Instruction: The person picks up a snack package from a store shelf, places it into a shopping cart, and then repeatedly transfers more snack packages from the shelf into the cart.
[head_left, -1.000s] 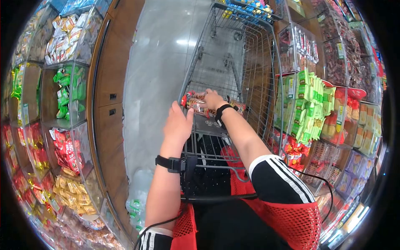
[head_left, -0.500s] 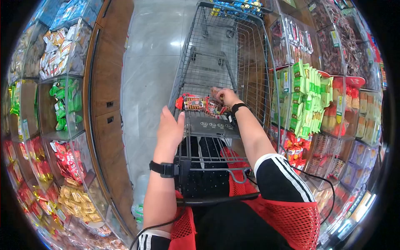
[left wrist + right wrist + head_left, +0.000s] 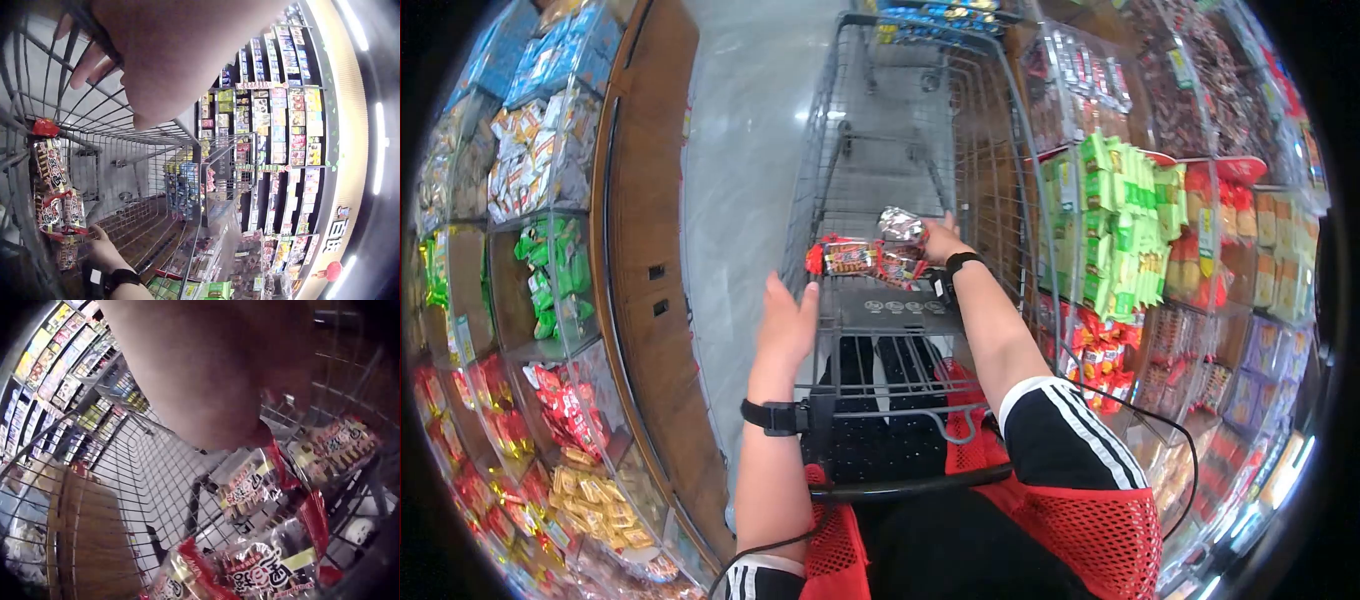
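My right hand is inside the shopping cart and grips a snack packet whose shiny silver side faces up. In the right wrist view, the hand covers part of the packets nearest its fingers. Several clear snack packets with red ends and dark print lie by the cart's near end; in the right wrist view one packet shows large dark lettering. My left hand is at the cart's left rim, its fingers straight and holding nothing. The left wrist view shows the packets beside the right hand.
The wire cart stands in a narrow aisle, its handle close to my body. Clear bins of wrapped snacks line both sides, with green packets close on the right. Brown cabinets run along the left.
My right hand has shifted from over the packets to their right end and now holds one raised, its silver side showing. The left hand stays beside the rim. The head view has shifted slightly.
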Demonstrator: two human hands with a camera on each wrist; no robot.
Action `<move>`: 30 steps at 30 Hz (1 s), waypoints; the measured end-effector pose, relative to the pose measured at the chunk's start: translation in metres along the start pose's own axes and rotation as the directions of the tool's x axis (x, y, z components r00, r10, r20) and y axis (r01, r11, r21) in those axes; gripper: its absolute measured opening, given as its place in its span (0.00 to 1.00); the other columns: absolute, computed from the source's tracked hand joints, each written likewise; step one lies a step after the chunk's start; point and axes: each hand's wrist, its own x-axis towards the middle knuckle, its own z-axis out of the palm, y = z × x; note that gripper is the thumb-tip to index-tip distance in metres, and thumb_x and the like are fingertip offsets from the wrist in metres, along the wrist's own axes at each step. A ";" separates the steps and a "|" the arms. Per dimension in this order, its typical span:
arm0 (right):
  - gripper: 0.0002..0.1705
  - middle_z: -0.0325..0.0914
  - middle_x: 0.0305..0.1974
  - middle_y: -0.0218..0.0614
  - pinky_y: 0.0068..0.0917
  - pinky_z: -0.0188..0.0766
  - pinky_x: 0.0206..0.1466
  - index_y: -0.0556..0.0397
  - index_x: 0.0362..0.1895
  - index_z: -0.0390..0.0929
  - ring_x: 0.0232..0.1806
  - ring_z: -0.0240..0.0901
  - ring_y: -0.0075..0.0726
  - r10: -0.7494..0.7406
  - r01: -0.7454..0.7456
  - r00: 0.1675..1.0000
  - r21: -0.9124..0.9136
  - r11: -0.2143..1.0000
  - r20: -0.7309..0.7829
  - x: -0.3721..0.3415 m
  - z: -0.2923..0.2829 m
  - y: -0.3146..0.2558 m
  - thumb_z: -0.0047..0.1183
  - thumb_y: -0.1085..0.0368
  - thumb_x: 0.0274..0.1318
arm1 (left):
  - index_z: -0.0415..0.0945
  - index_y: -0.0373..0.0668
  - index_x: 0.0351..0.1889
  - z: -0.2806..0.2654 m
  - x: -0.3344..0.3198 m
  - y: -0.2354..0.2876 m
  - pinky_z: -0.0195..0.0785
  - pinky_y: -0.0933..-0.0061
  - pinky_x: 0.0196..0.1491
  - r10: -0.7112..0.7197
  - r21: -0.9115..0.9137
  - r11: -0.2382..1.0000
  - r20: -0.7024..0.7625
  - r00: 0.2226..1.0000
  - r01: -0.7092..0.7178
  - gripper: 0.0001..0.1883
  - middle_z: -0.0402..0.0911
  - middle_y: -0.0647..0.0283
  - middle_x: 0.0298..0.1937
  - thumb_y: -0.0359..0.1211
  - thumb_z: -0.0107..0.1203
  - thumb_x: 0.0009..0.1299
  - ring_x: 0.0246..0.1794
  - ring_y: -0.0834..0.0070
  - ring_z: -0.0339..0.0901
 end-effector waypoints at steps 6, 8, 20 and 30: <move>0.30 0.64 0.61 0.53 0.43 0.54 0.68 0.47 0.57 0.71 0.67 0.55 0.55 -0.333 0.336 0.941 0.063 0.940 -0.058 -0.082 -0.119 0.023 0.41 0.75 0.46 | 0.54 0.20 0.61 0.003 0.020 -0.022 0.52 0.58 0.66 0.080 0.062 0.995 0.026 0.996 -0.081 0.37 0.60 0.30 0.62 0.46 0.49 0.69 0.66 0.45 0.58; 0.29 0.70 0.55 0.52 0.39 0.58 0.65 0.51 0.57 0.71 0.62 0.61 0.51 -0.453 0.483 0.859 0.086 0.871 -0.239 -0.124 -0.152 0.046 0.40 0.76 0.46 | 0.53 0.21 0.63 0.001 0.025 -0.023 0.50 0.59 0.67 0.065 0.000 0.998 0.046 0.997 -0.065 0.38 0.59 0.32 0.64 0.47 0.49 0.69 0.67 0.46 0.57; 0.09 0.79 0.37 0.45 0.35 0.72 0.46 0.56 0.38 0.79 0.41 0.77 0.47 0.332 0.210 0.263 0.389 0.897 -0.906 -0.488 -0.211 0.281 0.50 0.70 0.52 | 0.44 0.35 0.70 -0.005 0.052 -0.042 0.66 0.64 0.44 -0.041 -0.008 0.999 0.175 0.984 0.043 0.41 0.65 0.43 0.60 0.52 0.46 0.69 0.50 0.60 0.70; 0.31 0.78 0.46 0.44 0.32 0.72 0.50 0.56 0.52 0.73 0.47 0.75 0.40 0.416 -0.255 0.701 0.341 0.905 -0.580 -0.537 -0.213 0.459 0.64 0.69 0.38 | 0.40 0.47 0.72 -0.018 0.038 -0.033 0.60 0.69 0.26 -0.079 0.072 0.995 0.193 0.978 0.067 0.40 0.67 0.57 0.57 0.55 0.41 0.70 0.44 0.68 0.72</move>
